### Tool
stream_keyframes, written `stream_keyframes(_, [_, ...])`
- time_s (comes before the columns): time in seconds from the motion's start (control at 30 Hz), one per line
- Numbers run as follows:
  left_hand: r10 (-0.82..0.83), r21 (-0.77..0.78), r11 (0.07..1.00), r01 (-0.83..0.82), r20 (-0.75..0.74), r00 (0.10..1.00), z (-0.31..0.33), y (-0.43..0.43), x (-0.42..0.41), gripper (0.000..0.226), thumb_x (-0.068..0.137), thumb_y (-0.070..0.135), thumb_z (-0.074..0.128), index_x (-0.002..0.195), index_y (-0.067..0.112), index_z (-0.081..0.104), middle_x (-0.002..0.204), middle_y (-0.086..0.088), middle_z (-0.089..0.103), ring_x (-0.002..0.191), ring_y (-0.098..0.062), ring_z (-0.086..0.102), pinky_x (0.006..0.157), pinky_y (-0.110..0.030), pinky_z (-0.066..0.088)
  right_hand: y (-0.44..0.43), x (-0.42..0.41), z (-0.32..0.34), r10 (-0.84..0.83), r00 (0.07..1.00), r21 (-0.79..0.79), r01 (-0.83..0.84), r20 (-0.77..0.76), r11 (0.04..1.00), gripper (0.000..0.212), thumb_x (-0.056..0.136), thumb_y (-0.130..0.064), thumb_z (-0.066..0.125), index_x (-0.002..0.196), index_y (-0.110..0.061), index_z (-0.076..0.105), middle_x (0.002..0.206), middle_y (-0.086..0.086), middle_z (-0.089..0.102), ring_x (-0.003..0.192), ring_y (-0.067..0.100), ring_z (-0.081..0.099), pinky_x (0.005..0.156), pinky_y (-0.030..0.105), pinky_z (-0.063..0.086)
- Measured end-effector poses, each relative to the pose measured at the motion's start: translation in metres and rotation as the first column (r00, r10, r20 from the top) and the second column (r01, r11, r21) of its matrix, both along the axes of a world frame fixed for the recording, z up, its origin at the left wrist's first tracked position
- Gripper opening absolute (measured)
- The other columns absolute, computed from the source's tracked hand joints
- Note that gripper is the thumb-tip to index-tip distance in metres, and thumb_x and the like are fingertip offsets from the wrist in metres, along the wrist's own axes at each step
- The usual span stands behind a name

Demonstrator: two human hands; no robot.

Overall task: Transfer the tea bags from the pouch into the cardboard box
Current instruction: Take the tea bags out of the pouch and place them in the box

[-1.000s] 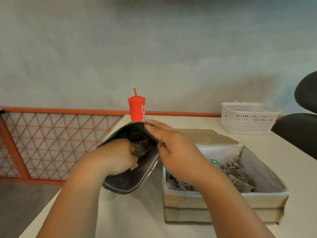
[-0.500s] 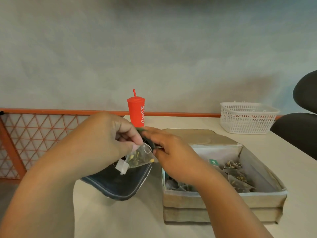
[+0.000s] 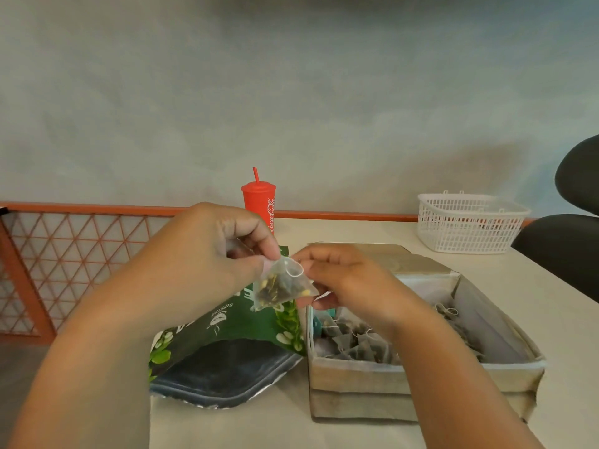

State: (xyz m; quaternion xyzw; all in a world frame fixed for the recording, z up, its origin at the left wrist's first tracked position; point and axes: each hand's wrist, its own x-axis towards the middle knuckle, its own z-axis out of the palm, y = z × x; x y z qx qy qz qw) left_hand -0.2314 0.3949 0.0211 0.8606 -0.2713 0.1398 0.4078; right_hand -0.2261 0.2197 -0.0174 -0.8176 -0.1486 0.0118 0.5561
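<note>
A clear pyramid tea bag (image 3: 280,288) with dark leaves hangs in the air between my hands. My left hand (image 3: 207,264) pinches its top corner with thumb and forefinger. My right hand (image 3: 350,283) has curled fingers at the bag's right corner, where a white tag shows between thumb and fingers. Below lies the green pouch (image 3: 227,361) on the table, its dark mouth open toward me. Right of it stands the open cardboard box (image 3: 356,377), with several tea bags (image 3: 356,345) inside; my right forearm hides part of them.
A red lidded cup with a straw (image 3: 259,202) stands at the table's back edge. A white plastic basket (image 3: 466,222) sits at the back right, next to a black chair (image 3: 564,247). An orange lattice railing (image 3: 64,254) runs along the left.
My left hand came out of the pouch with one tea bag and lifted it. My right hand let go of the pouch rim, and the pouch dropped flat, showing its green face.
</note>
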Motion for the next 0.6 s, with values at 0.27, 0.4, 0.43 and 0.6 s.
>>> stream_keyframes(0.27, [-0.058, -0.018, 0.998, 0.058, 0.001, 0.998, -0.005, -0.008, 0.006, 0.028, 0.072, 0.006, 0.07, 0.073, 0.035, 0.067, 0.068, 0.011, 0.068, 0.059, -0.001, 0.059, 0.055, -0.007, 0.044, -0.003, -0.004, 0.007, 0.057, 0.994, 0.22, -0.076, 0.093, 0.972, 0.021, 0.088, 0.002, 0.054, 0.085, -0.017, 0.064, 0.058, -0.01, 0.06, 0.051, 0.004, 0.048, 0.049, 0.014, 0.042])
stream_keyframes(0.4, [-0.047, 0.072, 0.996, 0.054, -0.092, 0.995, -0.01, -0.004, 0.014, 0.027, 0.069, 0.016, 0.076, 0.083, 0.036, 0.064, 0.08, 0.015, 0.066, 0.07, 0.0, 0.059, 0.063, -0.017, 0.044, -0.012, -0.005, 0.011, -0.049, 0.986, 0.251, 0.008, 0.158, 0.968, 0.022, 0.085, 0.005, 0.056, 0.077, -0.015, 0.063, 0.055, -0.008, 0.06, 0.046, 0.003, 0.049, 0.047, 0.014, 0.041])
stream_keyframes(0.43, [-0.016, 0.15, 0.988, 0.037, -0.138, 0.99, -0.012, -0.003, 0.017, 0.031, 0.068, 0.023, 0.077, 0.089, 0.039, 0.06, 0.084, 0.017, 0.064, 0.075, 0.0, 0.058, 0.064, -0.017, 0.042, -0.015, -0.005, 0.012, -0.084, 0.981, 0.259, 0.036, 0.176, 0.965, 0.022, 0.085, 0.005, 0.057, 0.077, -0.014, 0.063, 0.056, -0.007, 0.059, 0.045, 0.002, 0.049, 0.047, 0.013, 0.04])
stream_keyframes(0.6, [0.218, 0.567, 0.824, 0.012, -0.336, 0.917, -0.024, 0.0, 0.029, 0.099, 0.059, 0.034, 0.084, 0.138, 0.043, 0.025, 0.138, 0.017, 0.032, 0.123, -0.009, 0.039, 0.095, -0.021, 0.035, -0.031, -0.006, 0.016, -0.249, 0.931, 0.246, 0.183, 0.269, 0.952, 0.021, 0.083, 0.003, 0.06, 0.075, -0.016, 0.064, 0.057, -0.008, 0.055, 0.052, 0.007, 0.049, 0.051, 0.015, 0.043])
